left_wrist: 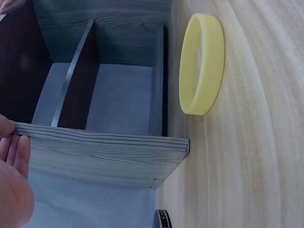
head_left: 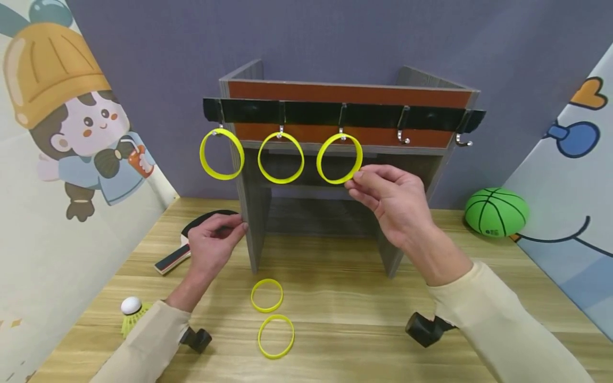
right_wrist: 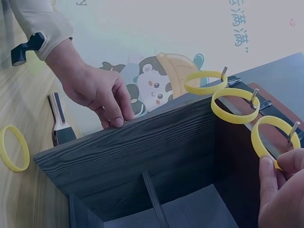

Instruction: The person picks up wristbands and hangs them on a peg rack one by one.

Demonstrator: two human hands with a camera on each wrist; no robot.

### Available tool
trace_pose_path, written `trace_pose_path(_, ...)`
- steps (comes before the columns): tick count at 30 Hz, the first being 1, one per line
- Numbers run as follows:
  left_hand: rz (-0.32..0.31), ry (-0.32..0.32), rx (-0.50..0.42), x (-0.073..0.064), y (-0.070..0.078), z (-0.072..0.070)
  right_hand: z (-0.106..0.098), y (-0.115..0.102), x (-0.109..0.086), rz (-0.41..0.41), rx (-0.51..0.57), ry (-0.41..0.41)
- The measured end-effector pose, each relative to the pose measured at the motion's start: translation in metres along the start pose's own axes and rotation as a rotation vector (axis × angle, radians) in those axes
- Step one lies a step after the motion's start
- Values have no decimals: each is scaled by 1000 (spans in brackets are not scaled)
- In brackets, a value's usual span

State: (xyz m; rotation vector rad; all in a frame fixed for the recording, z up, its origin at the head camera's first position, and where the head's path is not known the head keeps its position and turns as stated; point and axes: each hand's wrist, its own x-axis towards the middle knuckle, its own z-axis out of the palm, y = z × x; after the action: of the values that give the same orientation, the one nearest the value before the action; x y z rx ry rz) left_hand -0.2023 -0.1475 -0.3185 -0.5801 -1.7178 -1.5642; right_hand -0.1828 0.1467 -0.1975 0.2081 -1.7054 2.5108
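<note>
Three yellow wristbands hang from the hooks of a black strip [head_left: 311,113] across the front of a grey wooden shelf [head_left: 251,213]. My right hand [head_left: 395,199] pinches the lower right edge of the third wristband [head_left: 320,165], which loops over the middle hook [head_left: 342,136]. The other two hanging wristbands, the leftmost [head_left: 203,157] and the second [head_left: 301,165], are untouched. With thumb and fingers, my left hand [head_left: 213,242] grips the front edge of the shelf's left side panel [left_wrist: 104,135]. Two more wristbands lie flat on the table, the farther one [head_left: 253,300] and the nearer one [head_left: 260,343].
Two bare hooks, one [head_left: 403,138] and another [head_left: 463,141], are at the strip's right. A table tennis paddle [head_left: 173,259] lies behind my left hand, and a shuttlecock [head_left: 131,308] sits by my left sleeve. A green ball [head_left: 497,213] rests at the right wall.
</note>
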Motion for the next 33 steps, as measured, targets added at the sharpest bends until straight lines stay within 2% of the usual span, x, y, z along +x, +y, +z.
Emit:
trace_pose_path(5, -3, 50, -16, 5, 4, 3, -1, 3, -1, 15, -3, 4)
trace_pose_path(10, 53, 93, -59, 9, 5, 9, -8, 10, -8, 27, -6, 8)
trace_pose_path(14, 79, 115, -134, 12, 4, 11, -16, 23, -19, 40, -22, -33)
trace_pose_path(22, 154, 154, -216, 16, -20, 13, -29, 68, -38, 141, -161, -119)
trace_pose_path(28, 196, 146, -239, 19, -22, 13, -33, 110, -52, 243, -259, -213)
trace_pose_path(33, 217, 148, -221, 21, -22, 13, -35, 138, -65, 312, -352, -310)
